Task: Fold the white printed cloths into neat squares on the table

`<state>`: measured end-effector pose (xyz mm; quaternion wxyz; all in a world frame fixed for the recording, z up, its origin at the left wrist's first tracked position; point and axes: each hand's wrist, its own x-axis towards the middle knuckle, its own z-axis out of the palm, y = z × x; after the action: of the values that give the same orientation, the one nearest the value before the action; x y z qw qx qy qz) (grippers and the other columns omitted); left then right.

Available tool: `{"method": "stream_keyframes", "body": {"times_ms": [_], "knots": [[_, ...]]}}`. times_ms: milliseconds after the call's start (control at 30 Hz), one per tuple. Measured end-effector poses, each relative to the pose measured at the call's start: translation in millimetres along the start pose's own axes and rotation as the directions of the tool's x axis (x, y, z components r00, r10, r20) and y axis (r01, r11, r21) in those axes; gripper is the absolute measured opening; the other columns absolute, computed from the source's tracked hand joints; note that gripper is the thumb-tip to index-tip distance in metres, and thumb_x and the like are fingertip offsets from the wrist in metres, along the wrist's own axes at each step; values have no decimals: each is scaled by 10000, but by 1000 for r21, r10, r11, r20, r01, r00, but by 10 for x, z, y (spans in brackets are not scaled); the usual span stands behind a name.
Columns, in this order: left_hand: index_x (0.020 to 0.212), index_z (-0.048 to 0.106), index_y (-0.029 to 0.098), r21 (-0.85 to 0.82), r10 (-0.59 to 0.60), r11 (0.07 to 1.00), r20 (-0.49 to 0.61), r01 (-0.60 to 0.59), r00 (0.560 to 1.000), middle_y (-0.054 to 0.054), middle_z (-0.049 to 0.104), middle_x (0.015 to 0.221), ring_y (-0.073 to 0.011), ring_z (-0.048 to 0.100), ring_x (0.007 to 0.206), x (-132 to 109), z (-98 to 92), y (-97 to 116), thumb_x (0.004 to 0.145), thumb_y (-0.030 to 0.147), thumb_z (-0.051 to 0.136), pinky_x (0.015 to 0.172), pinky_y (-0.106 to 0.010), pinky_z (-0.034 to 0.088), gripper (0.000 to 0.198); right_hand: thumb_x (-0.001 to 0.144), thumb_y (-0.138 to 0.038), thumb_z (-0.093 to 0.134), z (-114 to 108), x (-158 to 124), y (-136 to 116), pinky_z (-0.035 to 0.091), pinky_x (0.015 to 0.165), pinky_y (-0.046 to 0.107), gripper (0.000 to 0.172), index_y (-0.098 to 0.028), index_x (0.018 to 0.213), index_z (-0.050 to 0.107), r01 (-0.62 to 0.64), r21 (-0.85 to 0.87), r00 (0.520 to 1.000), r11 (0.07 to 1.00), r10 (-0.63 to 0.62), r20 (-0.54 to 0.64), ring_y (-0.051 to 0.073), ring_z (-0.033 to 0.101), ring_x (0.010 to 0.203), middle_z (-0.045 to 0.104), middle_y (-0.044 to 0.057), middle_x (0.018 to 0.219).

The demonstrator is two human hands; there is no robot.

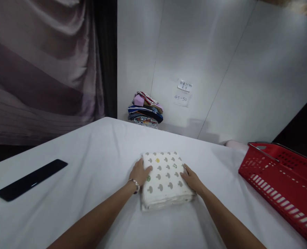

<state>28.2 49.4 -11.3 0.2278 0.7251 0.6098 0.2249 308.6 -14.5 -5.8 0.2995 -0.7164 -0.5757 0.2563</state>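
Note:
A folded white cloth printed with grey mushroom shapes, a few of them green or yellow, lies on the white table in front of me. It is a thick, layered rectangle, with the layers showing along its near edge. My left hand grips its left side, thumb on top, and wears a bracelet on the wrist. On the opposite side my right hand holds the right edge, its thumb also over the top. The fingers under or beside the cloth are partly hidden.
A red plastic basket with a metal handle stands at the right. A flat black strip-like object lies at the left. Beyond the far table edge is a stack of folded clothes by a white wall with paper notes.

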Motion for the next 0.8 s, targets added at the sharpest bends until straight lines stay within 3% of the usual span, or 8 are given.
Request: {"method": "stream_keyframes", "body": {"times_ms": [100,200,300,367,467,600,700,800], "knots": [[1304,311,154,-59,-58,996,57,62,997,-152,544,1229,-253,556,1069,-91,-15,-5,773,503,502,822,-310,439,664,793,-392,496,33,-159,54,293,1045,365,645,-128,1361,343,-30,4,998,1000,30,-47,223,395,1251,429,101,1364],[1302,322,168,-88,-28,996,69,35,997,-115,589,1178,-216,594,998,1,-96,28,746,365,566,791,-278,449,638,795,-375,482,124,-282,-47,304,1035,384,627,-120,1353,354,-41,2,994,999,41,-97,239,420,1227,471,115,1325],[1319,317,176,-47,-56,997,7,56,998,-97,572,1210,-197,574,1033,246,-274,-10,779,326,525,832,-271,434,598,792,-390,500,241,-423,-200,406,947,385,609,-190,1350,364,32,118,999,993,-33,8,235,528,1101,540,83,1253],[1279,387,164,32,-98,995,48,97,994,-102,569,1215,-203,570,1042,404,-398,-83,800,331,486,841,-277,430,517,796,-403,502,297,-493,-248,486,827,357,578,-241,1338,379,92,225,987,970,-119,110,205,598,946,569,57,1208],[1162,511,146,93,-106,991,119,95,987,-106,604,1157,-225,575,1028,510,-506,-184,799,373,468,842,-288,429,430,781,-397,509,297,-495,-212,523,691,337,586,-214,1326,396,27,301,996,953,-52,74,177,608,803,561,82,1197],[1167,514,147,151,-93,986,123,74,988,-118,592,1168,-254,557,1050,405,-535,-212,805,415,433,856,-317,419,457,760,-382,528,183,-351,-136,532,635,328,610,-126,1303,418,-144,472,989,870,138,48,198,609,831,566,134,1159],[1190,496,156,198,-82,979,121,57,989,-116,593,1167,-254,563,1038,259,-571,-222,809,432,408,840,-320,427,478,764,-348,537,120,-225,-165,535,641,296,590,-83,1279,429,-188,570,982,800,175,78,188,617,833,584,153,1116],[1220,468,156,223,-111,972,141,77,984,-113,602,1150,-251,575,1014,113,-637,-264,799,484,411,819,-313,432,536,778,-310,526,133,-135,-242,535,644,275,511,-91,1235,467,-175,591,983,788,173,61,174,621,830,589,147,1113]]}}
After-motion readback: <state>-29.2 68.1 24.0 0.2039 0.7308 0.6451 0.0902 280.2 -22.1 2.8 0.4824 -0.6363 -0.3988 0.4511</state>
